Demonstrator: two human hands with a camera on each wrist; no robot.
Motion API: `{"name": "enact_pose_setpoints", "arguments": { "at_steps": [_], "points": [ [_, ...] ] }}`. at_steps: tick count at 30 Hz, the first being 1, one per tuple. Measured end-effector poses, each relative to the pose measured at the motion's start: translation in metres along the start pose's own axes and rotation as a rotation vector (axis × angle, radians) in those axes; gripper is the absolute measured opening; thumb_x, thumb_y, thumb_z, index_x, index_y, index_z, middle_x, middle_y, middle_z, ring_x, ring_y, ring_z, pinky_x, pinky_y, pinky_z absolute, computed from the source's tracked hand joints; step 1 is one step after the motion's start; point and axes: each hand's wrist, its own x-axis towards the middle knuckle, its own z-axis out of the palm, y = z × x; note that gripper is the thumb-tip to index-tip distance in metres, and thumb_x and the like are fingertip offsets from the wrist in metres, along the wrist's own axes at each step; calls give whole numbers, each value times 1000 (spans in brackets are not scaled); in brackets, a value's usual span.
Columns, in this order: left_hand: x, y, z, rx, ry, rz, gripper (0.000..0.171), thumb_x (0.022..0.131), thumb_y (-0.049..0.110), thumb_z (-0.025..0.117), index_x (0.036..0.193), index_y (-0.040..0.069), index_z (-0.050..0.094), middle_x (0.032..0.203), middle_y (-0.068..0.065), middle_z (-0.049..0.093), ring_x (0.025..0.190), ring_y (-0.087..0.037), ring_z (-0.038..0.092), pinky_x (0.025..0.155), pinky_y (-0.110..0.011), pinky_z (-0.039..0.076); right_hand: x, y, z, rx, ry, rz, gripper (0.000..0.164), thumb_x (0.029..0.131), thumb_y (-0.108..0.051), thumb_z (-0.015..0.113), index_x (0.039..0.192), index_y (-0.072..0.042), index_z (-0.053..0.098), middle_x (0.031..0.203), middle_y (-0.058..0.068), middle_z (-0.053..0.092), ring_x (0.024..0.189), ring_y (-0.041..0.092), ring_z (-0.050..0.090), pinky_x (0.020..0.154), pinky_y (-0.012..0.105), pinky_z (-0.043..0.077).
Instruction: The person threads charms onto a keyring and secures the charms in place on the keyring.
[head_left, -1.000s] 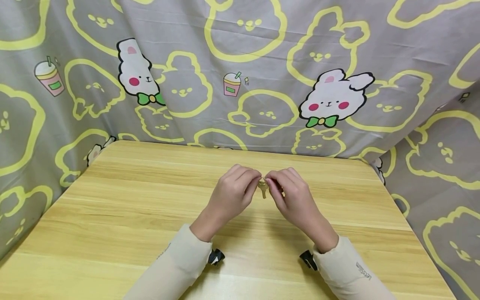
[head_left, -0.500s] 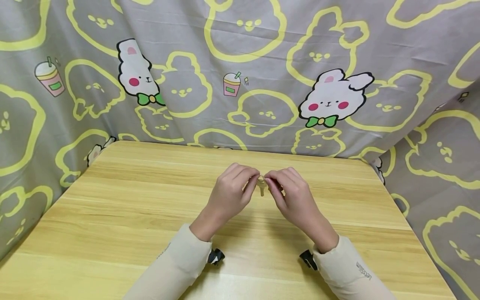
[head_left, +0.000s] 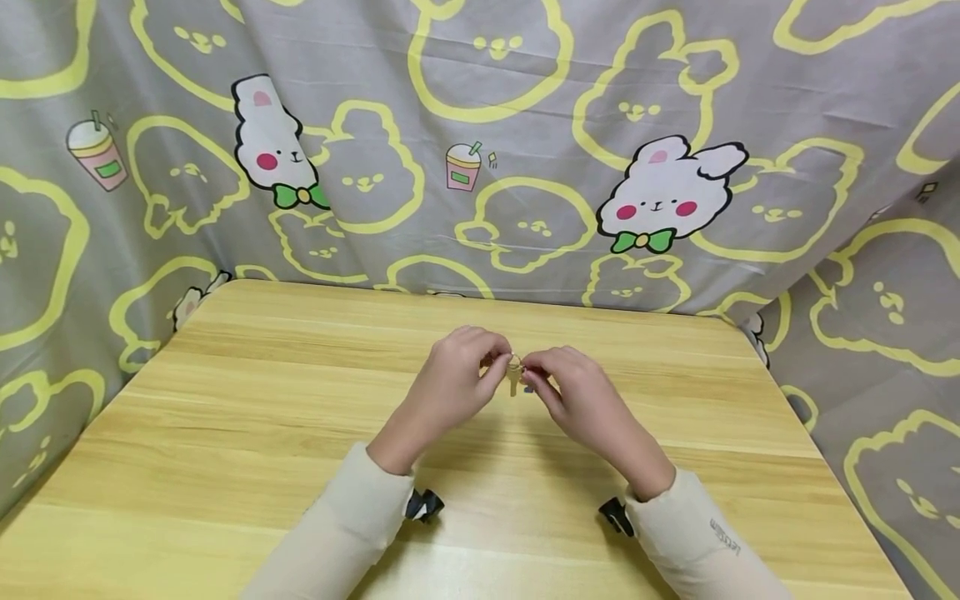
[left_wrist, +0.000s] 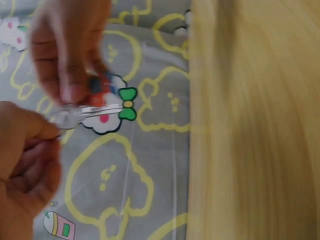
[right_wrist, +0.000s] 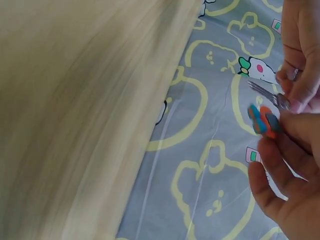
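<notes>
A brass-coloured key (head_left: 513, 381) hangs point down from a small metal key ring (head_left: 515, 360) above the table. My left hand (head_left: 457, 375) pinches the ring from the left with thumb and fingertips. Opposite it, my right hand (head_left: 581, 392) holds a small orange-and-blue charm (right_wrist: 265, 122) in its curled fingers, close beside the ring. In the left wrist view the key's blade (left_wrist: 102, 111) sticks out between the two hands, blurred. The exact grip on the ring is partly hidden by the fingertips.
A wood-grain table (head_left: 262, 433) lies under both hands. Grey curtain (head_left: 450, 225) with yellow animal outlines hangs behind it and at both sides. Small black devices (head_left: 617, 518) are strapped at the sleeve cuffs.
The left hand has turned slightly and shifted left, along with the key. The right fingertips have lowered and moved left; the blue part of the charm now shows beneath them.
</notes>
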Motion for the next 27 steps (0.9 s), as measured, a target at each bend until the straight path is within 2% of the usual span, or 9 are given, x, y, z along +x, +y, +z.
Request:
{"name": "enact_pose_setpoints", "arguments": {
  "at_steps": [3,6,11,15,19,23,27],
  "points": [
    [1,-2,-8,-116,-187,-139,9,97,9,70,89,8,73,78,4,67,66,-8,59,61,-23,52,0,2,-1,124,-145,77,6,96,-7,72,102,-9,75,91,-3,72,82,9,65,75,35,58],
    [2,-7,-13,-236,-363,-235,9,96,8,70,88,9,73,72,6,65,61,-7,57,58,-24,51,-1,5,-3,283,-319,145,7,100,-10,67,101,-11,74,87,-6,72,78,7,67,73,32,58],
    [-4,-17,-8,-397,-616,-305,15,91,1,69,81,11,73,68,2,65,57,-6,51,56,-22,46,-6,13,0,480,-619,204,11,102,-9,64,97,-7,73,82,-5,71,72,9,65,65,25,54],
    [-12,-25,6,-489,-781,-362,17,85,-4,69,78,10,75,66,-6,68,52,-6,47,51,-21,40,-12,18,8,550,-781,216,11,100,-4,64,92,-6,72,81,-1,72,70,10,64,64,22,52],
    [-19,-27,18,-488,-864,-416,16,84,-3,74,75,10,75,66,-9,70,50,-6,47,48,-20,37,-16,19,15,551,-865,221,12,98,-1,65,90,-7,69,79,0,72,70,10,66,64,22,52],
    [-22,-27,25,-406,-849,-450,18,85,-1,76,72,12,75,65,-6,71,50,-7,50,48,-20,40,-17,20,20,512,-870,215,13,97,0,65,89,-9,68,77,-2,70,68,7,63,65,22,52],
    [-23,-25,29,-306,-818,-439,18,84,1,77,71,13,74,63,3,68,55,-7,54,54,-21,45,-18,22,23,467,-847,206,13,96,0,67,88,-10,68,75,-3,69,67,6,62,66,23,52]
  ]
}}
